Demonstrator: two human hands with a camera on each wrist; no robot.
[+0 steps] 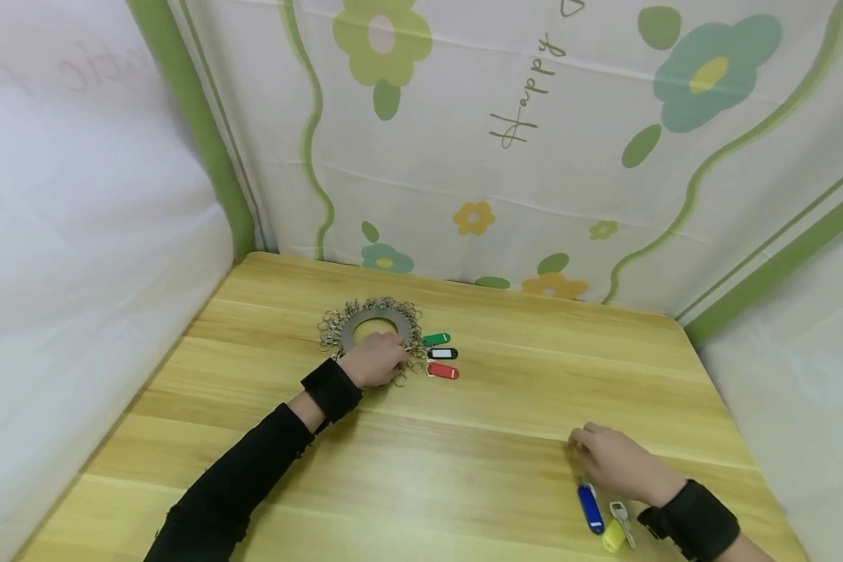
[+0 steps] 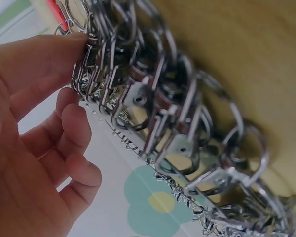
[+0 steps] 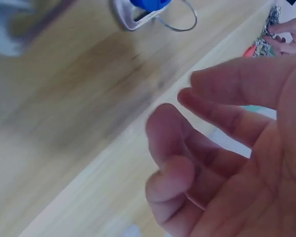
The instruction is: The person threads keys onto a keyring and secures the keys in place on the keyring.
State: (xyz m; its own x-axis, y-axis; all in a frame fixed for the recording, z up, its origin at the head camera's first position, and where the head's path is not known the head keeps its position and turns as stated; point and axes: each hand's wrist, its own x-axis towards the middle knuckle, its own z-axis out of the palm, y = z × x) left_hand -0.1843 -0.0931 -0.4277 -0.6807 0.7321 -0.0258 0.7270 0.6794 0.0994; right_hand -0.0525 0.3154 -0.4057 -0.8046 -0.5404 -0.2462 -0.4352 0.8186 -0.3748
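Note:
A grey ring [image 1: 349, 334] hung all round with metal clasps and split rings lies on the wooden table. My left hand [image 1: 374, 361] is at its near right side; the left wrist view shows thumb and forefinger pinching the metal clasps [image 2: 106, 74]. Green [image 1: 436, 339], black [image 1: 443, 353] and red key tags [image 1: 444, 371] stick out from the ring's right side. My right hand [image 1: 621, 464] hovers over the table at the near right, fingers loosely bent, holding nothing. Below it lies a blue key tag [image 1: 591, 509] with a key and split ring [image 3: 180, 27].
Next to the blue tag lies a yellow key tag [image 1: 613, 537] with a key [image 1: 621, 517], close to my right wristband. White flowered cloth [image 1: 421, 195] stands along the table's back edge, and white cloth walls [image 1: 98, 273] line both sides.

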